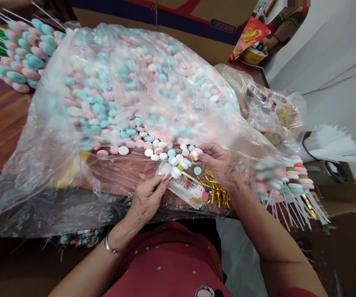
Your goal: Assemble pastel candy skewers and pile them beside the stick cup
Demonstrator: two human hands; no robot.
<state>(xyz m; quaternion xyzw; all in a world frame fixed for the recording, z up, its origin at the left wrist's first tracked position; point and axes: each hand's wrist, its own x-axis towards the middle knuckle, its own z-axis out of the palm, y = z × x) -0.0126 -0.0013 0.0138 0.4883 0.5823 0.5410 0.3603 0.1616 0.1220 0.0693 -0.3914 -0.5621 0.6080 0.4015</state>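
My left hand (146,199) is closed on the lower end of a thin white stick, with a silver bracelet at its wrist. Along the stick runs a row of white, blue, green and orange round pieces that look like marshmallows, making a marshmallow skewer (180,167). At its upper end, my right hand (217,161) pinches a pink marshmallow (197,152). Loose pink, white and blue marshmallows (148,152) lie just beyond both hands. Beneath the skewer are a printed clear packet (186,187) and gold foil strips (217,190).
A large clear plastic bag (110,82) full of marshmallows covers much of the table. Finished-looking skewers (298,175) lie at right, others (26,53) at left. White sticks (332,144) fill a holder. A cardboard box (165,24) stands behind; another person's arm (284,31) shows far right.
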